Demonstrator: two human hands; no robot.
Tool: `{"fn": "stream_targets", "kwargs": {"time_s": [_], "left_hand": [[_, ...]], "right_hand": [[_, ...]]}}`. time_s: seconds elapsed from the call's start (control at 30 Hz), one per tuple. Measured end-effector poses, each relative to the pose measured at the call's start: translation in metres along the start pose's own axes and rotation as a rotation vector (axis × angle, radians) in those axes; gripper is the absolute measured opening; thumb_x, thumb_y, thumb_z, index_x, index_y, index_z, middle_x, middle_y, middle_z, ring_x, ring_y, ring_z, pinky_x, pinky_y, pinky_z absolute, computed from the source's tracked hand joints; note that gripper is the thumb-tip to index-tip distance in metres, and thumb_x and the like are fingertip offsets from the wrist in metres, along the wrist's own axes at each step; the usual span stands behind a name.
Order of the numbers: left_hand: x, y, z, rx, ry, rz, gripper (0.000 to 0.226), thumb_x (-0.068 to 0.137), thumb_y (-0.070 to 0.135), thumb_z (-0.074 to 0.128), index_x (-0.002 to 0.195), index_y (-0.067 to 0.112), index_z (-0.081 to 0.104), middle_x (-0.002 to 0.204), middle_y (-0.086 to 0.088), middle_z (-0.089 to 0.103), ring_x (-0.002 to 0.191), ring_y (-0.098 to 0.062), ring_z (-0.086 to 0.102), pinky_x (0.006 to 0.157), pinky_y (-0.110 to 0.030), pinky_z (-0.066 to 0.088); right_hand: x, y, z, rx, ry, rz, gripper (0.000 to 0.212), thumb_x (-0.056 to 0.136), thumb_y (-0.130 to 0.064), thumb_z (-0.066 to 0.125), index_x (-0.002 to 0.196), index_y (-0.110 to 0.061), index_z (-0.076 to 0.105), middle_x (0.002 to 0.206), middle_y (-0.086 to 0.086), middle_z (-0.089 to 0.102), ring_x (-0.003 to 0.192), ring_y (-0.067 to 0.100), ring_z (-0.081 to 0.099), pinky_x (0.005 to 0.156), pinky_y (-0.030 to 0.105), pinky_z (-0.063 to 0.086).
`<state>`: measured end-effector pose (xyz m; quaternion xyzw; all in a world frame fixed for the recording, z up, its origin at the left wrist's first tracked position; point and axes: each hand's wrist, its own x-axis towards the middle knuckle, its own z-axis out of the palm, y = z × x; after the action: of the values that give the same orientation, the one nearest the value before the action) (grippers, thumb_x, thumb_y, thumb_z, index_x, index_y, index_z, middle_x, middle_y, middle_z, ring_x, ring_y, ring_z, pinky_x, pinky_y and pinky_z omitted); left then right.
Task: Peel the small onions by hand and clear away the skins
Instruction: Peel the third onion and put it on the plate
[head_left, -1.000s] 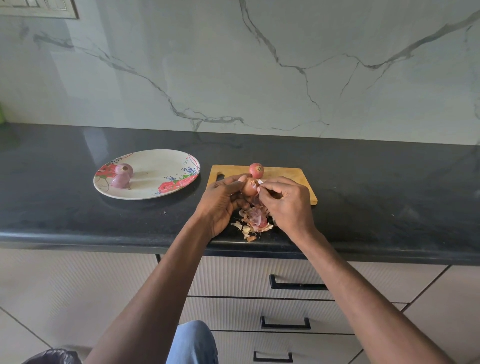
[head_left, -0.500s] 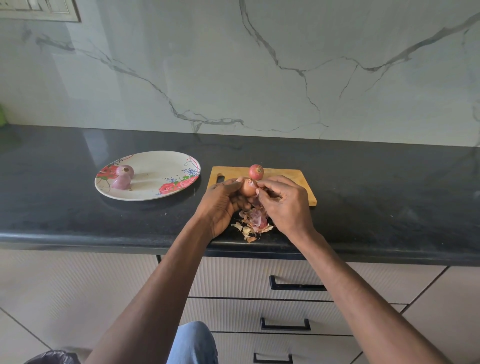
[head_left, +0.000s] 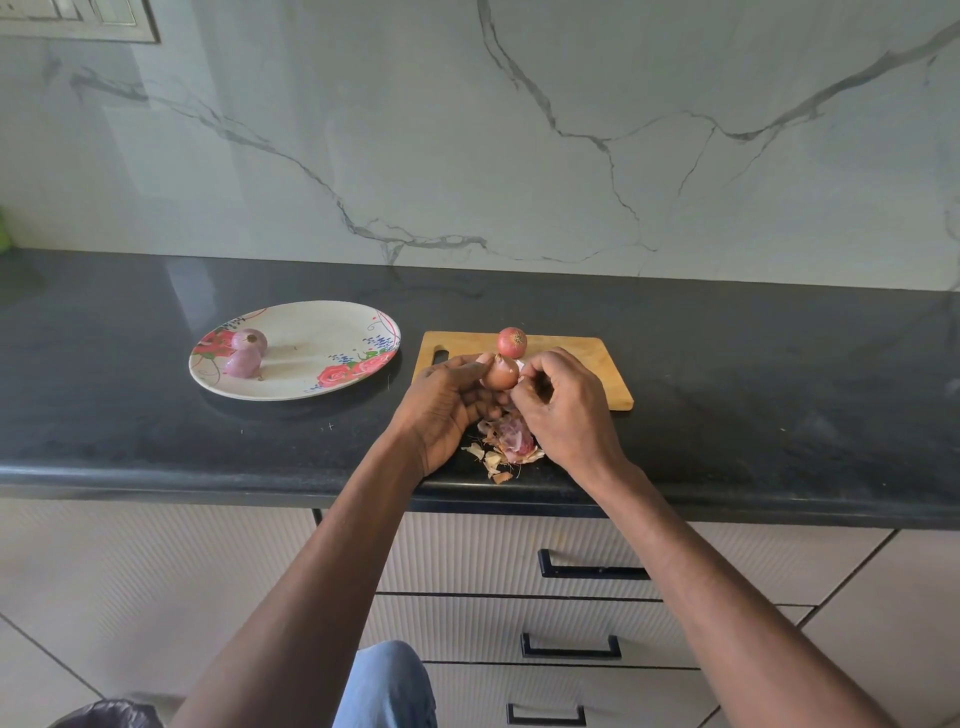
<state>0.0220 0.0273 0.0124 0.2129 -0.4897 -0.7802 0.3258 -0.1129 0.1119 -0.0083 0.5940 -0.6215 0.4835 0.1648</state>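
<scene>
A small brown-skinned onion (head_left: 501, 373) is held above the near edge of a rectangular wooden cutting board (head_left: 582, 364) by the left hand (head_left: 447, 410), whose fingers are curled around its left side and underside. The right hand (head_left: 566, 410) is brought against the onion's right side, its fingertips (head_left: 525, 370) drawn together in a pinch at the skin; whether a strip of skin is actually caught between them cannot be told. A second small onion with reddish unpeeled skin (head_left: 512, 342) is seen resting on the far part of the board, just behind the held one. A loose pile of pink and tan papery onion skins (head_left: 506, 441) is spread on the glossy black stone countertop (head_left: 779, 405) below and between the two hands, near the counter's front edge. To the left, well apart from the board, two peeled purple onions (head_left: 245, 353) are lying touching each other on an oval white plate with a red floral pattern (head_left: 311, 374). A white marble-veined wall (head_left: 519, 130) is seen behind the counter.
</scene>
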Motion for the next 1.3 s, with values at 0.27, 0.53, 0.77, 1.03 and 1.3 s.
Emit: {"fn": "stream_targets", "kwargs": {"time_s": [0.27,0.53,0.77,1.03,1.3], "left_hand": [[0.0,-0.001,-0.001,-0.022,0.012,0.0,0.012,0.1,0.01,0.057,0.104,0.001,0.064,0.088,-0.015,0.071,0.069,-0.018,0.065,0.057,-0.023,0.053],[-0.003,-0.001,0.0,-0.023,-0.025,0.031,0.034,0.078,0.018,0.07,0.108,0.001,0.066,0.091,-0.016,0.073,0.075,-0.021,0.071,0.065,-0.025,0.057],[-0.003,-0.003,0.002,-0.014,-0.019,0.038,0.032,0.087,0.011,0.069,0.115,-0.001,0.062,0.093,-0.013,0.073,0.077,-0.018,0.071,0.065,-0.025,0.059],[-0.003,-0.001,0.001,-0.041,-0.004,0.028,0.015,0.101,0.009,0.055,0.111,-0.001,0.061,0.087,-0.015,0.072,0.068,-0.018,0.07,0.058,-0.024,0.057],[-0.002,0.001,0.001,-0.091,0.013,0.008,0.009,0.1,0.006,0.056,0.106,-0.001,0.058,0.081,-0.017,0.072,0.063,-0.02,0.07,0.06,-0.026,0.06]], "right_hand": [[0.0,0.003,-0.003,0.102,0.047,-0.011,0.023,0.086,-0.001,0.076,0.109,0.0,0.076,0.102,0.007,0.069,0.094,0.004,0.06,0.083,0.009,0.049],[0.002,0.005,-0.001,0.076,0.015,0.026,0.002,0.087,-0.003,0.073,0.089,-0.002,0.073,0.092,0.003,0.068,0.084,0.01,0.062,0.074,0.016,0.052],[0.001,0.005,0.005,0.003,-0.031,0.045,0.014,0.086,-0.005,0.067,0.079,-0.007,0.055,0.082,0.0,0.054,0.07,0.008,0.046,0.06,0.009,0.038],[0.0,0.009,0.005,-0.033,0.03,0.044,0.021,0.086,-0.001,0.071,0.084,-0.009,0.052,0.084,0.001,0.053,0.07,0.009,0.048,0.06,0.02,0.043],[0.0,0.004,-0.005,0.096,0.067,-0.057,0.026,0.081,-0.002,0.08,0.106,-0.004,0.076,0.106,0.008,0.064,0.095,0.002,0.058,0.084,0.006,0.045]]}}
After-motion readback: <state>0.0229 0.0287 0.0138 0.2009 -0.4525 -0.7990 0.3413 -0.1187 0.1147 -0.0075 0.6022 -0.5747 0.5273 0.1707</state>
